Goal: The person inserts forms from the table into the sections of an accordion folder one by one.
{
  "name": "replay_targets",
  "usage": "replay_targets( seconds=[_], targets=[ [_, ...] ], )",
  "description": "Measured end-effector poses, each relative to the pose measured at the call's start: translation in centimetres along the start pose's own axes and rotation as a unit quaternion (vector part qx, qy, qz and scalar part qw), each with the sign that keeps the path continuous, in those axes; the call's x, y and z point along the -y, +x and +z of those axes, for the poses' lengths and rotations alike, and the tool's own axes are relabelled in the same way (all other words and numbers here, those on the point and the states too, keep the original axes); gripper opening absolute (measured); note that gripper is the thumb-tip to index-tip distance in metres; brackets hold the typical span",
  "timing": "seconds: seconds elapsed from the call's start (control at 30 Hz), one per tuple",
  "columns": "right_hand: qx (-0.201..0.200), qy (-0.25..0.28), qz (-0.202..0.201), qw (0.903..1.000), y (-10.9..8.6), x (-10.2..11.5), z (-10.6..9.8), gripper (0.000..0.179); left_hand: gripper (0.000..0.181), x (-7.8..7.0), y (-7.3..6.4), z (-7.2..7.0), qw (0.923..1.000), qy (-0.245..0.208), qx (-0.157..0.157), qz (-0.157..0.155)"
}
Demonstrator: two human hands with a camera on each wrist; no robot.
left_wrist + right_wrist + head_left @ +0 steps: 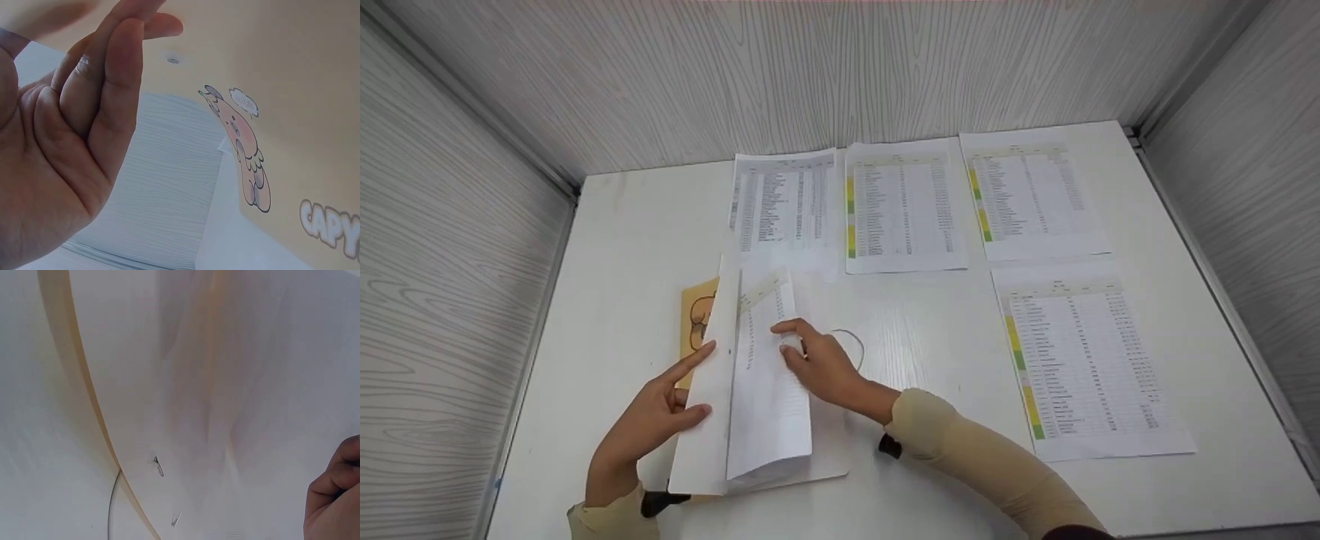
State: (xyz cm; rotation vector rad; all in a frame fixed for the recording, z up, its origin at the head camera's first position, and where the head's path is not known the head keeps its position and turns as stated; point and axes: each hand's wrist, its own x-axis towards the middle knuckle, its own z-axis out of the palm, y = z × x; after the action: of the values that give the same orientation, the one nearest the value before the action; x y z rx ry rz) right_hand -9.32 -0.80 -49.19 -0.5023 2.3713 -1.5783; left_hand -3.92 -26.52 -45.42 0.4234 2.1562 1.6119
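Observation:
A folder lies spread on the table, white inside and tan outside with cartoon animal prints. My left hand grips its left cover, index finger and thumb on the white face and the other fingers behind. Inside the folder, a printed sheet bows upward, its bottom edge lifted. On its right side, my right hand holds the sheet with bent index finger and thumb; the remaining fingers are mostly hidden. Bent fingers of that hand appear at the right wrist view's edge.
Three printed sheets line the back: one grey, two with yellow-green strips. Another printed sheet lies at the right. A thin dark cord loops out beside the folder. Wood-patterned panels enclose the white table.

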Motion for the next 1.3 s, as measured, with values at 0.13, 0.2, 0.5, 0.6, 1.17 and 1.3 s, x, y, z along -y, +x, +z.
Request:
replay_targets(
  seconds=[0.13, 0.2, 0.5, 0.6, 1.17, 1.3],
  targets=[
    [-0.004, 0.019, -0.004, 0.9998, -0.2, -0.2, -0.8, 0.031, 0.077, 0.1, 0.0, 0.0, 1.0000, 0.004, -0.003, -0.006],
    [-0.011, 0.019, -0.009, 0.9997, -0.3, -0.3, -1.0, 0.031, 0.077, 0.0, 0.0, 0.0, 0.9999, 0.009, -0.007, -0.007],
    [-0.015, 0.007, -0.016, 0.9997, -0.8, -0.2, -0.4, 0.030, 0.077, -0.3, 0.2, 0.3, 0.9996, -0.020, 0.015, 0.013],
    [-0.005, 0.004, -0.011, 0.9999, -0.8, -0.2, 0.2, 0.030, 0.076, -0.2, 0.3, 0.3, 0.9992, -0.030, 0.021, 0.017],
    [0.084, 0.038, 0.020, 0.9956, 0.2, -1.2, -0.6, 0.033, 0.076, 0.1, 0.9, 0.2, 0.9990, -0.034, 0.029, -0.004],
    [0.087, 0.037, 0.026, 0.9952, 0.2, -1.3, -0.4, 0.033, 0.077, 0.2, 0.9, 0.4, 0.9989, -0.037, 0.030, 0.003]
  ],
)
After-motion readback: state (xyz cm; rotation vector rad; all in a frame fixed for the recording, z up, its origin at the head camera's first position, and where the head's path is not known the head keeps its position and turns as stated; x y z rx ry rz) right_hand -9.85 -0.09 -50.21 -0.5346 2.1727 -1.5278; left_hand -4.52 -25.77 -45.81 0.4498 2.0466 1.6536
